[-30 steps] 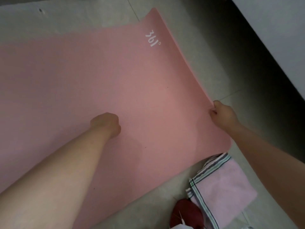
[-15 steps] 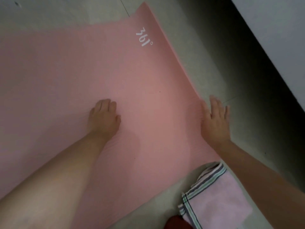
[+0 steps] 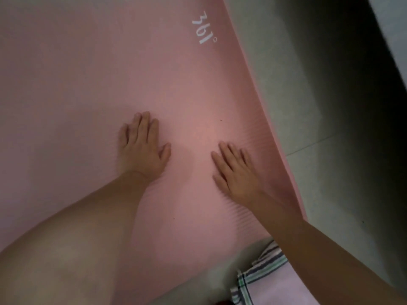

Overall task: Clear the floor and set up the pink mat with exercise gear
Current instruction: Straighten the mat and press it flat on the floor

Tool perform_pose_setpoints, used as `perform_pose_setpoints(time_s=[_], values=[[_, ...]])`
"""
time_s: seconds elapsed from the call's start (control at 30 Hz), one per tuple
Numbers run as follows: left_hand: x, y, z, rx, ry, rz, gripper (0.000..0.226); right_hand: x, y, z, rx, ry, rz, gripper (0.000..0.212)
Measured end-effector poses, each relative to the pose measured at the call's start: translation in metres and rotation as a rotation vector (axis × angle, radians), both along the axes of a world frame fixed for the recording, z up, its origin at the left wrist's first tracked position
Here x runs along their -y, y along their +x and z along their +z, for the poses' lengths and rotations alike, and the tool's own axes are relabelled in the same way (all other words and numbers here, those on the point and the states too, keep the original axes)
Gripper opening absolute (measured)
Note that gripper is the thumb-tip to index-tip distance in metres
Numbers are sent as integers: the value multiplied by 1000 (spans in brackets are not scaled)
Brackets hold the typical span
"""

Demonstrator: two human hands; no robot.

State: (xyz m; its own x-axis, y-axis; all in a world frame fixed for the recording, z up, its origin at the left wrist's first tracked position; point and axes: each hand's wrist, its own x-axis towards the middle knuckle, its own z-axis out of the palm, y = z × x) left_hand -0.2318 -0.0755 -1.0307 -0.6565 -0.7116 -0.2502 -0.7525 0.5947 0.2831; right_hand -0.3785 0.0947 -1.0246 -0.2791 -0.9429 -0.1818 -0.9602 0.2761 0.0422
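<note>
The pink mat (image 3: 92, 80) lies spread over the floor and fills most of the view, with a white "361°" print near its far right corner. My left hand (image 3: 142, 148) rests flat on the mat near its middle, fingers apart, holding nothing. My right hand (image 3: 236, 172) lies flat on the mat too, just inside the right edge, palm down and empty. The mat's right edge runs diagonally past my right hand.
A folded pale pink towel with striped borders (image 3: 262, 280) lies on the floor by the mat's near right corner, partly under my right forearm. Grey floor tiles (image 3: 308, 133) run along the right. A dark shadowed strip and a white wall edge (image 3: 394, 47) stand at the far right.
My right hand let go of the mat's right edge, opened flat and slid inward onto the mat. My left fist opened to a flat palm. The view moved closer.
</note>
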Motion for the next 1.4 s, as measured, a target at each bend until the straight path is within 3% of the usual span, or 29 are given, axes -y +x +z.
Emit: perform_pose_setpoints(time_s=[0.13, 0.27, 0.4, 0.67, 0.87, 1.0, 1.3, 1.4], values=[[1, 0, -7, -33, -95, -22, 71, 46, -23, -4, 69, 2, -107, 55], [5, -2, -9, -23, -154, -62, 65, 96, -42, -3, 215, 69, -212, 79], [6, 0, -13, -15, -223, -92, 62, 135, -62, -4, 198, 79, -268, 56], [10, 2, -18, -59, -273, -97, 60, 184, -109, -1, 184, 145, -250, 57], [10, 0, -12, 33, -208, -128, 60, 116, -109, 3, 191, 114, -342, 60], [10, -2, -10, 68, -160, -132, 65, 54, -93, -1, 213, 28, -473, 85], [2, -4, 1, 66, -56, -70, 71, -45, -54, 2, 213, 77, -601, 86], [-1, -7, 4, 170, -22, -56, 60, -67, -39, 6, 223, 122, -631, 90]])
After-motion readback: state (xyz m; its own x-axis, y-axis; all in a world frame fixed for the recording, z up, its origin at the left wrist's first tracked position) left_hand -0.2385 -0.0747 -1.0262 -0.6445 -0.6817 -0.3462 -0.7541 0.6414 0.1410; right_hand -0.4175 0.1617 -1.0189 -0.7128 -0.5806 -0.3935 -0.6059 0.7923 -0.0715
